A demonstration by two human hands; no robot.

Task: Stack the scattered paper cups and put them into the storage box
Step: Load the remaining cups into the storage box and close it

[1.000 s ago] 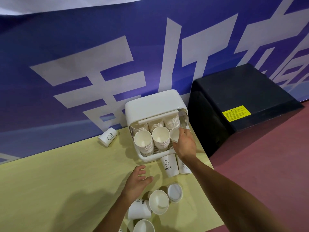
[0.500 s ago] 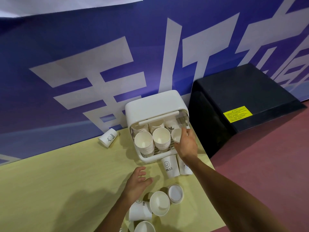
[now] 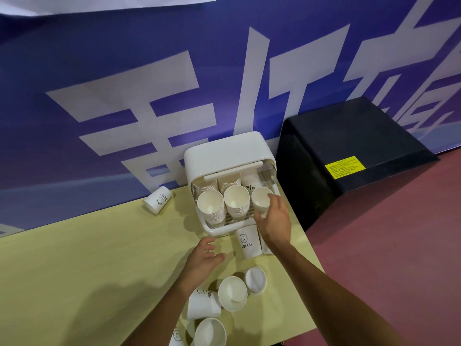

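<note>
Our right hand (image 3: 275, 221) drew back slightly, fingers (image 3: 273, 199) clamped on the cup (image 3: 259, 199) in the storage box's (image 3: 224, 151) front-right corner; we should release next.

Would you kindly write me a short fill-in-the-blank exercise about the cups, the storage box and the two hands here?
1. In the front row of the storage box, the right hand grips the cup on the ____ side.
2. The left hand hovers over the yellow table and holds ____.
3. The smiley cup just in front of the box bears the word ____.
4. The black case beside the box carries a ____ label.

Missing words: right; nothing; HELLO; yellow.
</note>
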